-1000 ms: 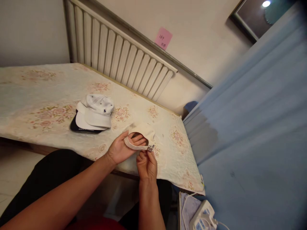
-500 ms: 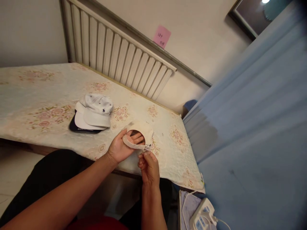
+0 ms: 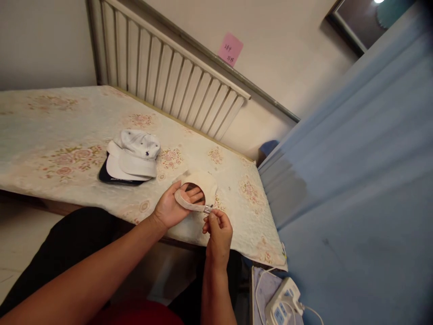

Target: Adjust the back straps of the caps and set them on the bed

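1. Beyond the left hand (image 3: 168,211), past the beige cap (image 3: 204,180), tablecloth (image 3: 233,178) lies open.
2. To its left, stacked caps (image 3: 132,157) obstruct.
3. Right of the right hand (image 3: 219,230), a blue curtain (image 3: 338,180) stands near.

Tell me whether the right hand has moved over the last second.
Yes. The right hand has shifted slightly right, toward the near right corner of the table, still pinching the buckle of the cap.

The head-worn camera looked forward and down, close above the fingers (image 3: 216,222); beyond them stretched the floral cream tablecloth (image 3: 50,131) and white ribbed radiator (image 3: 176,85).
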`<state>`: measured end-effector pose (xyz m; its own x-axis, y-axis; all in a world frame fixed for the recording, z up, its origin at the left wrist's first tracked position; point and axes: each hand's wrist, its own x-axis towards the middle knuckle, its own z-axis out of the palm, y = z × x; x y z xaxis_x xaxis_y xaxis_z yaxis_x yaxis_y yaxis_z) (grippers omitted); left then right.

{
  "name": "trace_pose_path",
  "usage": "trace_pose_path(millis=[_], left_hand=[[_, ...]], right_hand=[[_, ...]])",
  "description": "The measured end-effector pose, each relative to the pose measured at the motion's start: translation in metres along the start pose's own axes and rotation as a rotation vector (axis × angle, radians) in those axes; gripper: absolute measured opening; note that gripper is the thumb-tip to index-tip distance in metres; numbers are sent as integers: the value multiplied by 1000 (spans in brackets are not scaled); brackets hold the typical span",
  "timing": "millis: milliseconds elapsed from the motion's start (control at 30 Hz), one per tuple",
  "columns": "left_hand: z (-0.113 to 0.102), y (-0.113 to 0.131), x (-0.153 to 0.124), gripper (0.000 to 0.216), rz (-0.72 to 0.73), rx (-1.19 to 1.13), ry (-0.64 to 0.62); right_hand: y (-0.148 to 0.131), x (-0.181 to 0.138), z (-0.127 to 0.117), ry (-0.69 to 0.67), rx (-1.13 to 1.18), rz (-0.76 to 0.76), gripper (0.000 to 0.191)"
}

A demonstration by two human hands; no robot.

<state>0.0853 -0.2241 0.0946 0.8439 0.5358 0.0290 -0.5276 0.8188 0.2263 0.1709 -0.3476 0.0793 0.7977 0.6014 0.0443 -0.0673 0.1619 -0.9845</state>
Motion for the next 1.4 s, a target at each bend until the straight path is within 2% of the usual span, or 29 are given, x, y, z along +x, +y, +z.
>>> trace_pose_path(millis=[133, 233, 433, 533, 733, 1067, 1233, 1400], left_hand=[[0, 1, -1, 15, 10, -1, 36], [-1, 1, -1, 14, 2, -5, 23], [-2, 2, -1, 14, -2, -18, -6], [-1, 2, -1, 14, 0, -32, -3], [3, 3, -1, 15, 3, -46, 21], [1, 2, -1, 19, 5, -26, 13], [1, 4, -3, 21, 13, -13, 17], [0, 3, -7, 22, 5, 16, -33]], right_hand=[[-3, -3, 2, -40, -105, -87, 31], [-5, -5, 3, -59, -241, -164, 28], [-4, -6, 7, -16, -459, -460, 27], [-2, -7, 11, -37, -499, -529, 29], [4, -5, 16, -88, -515, -564, 23], [2, -1, 18, -56, -493, -613, 19], [0, -2, 16, -75, -459, -509, 23], [3, 2, 13, -55, -337, -358, 27]])
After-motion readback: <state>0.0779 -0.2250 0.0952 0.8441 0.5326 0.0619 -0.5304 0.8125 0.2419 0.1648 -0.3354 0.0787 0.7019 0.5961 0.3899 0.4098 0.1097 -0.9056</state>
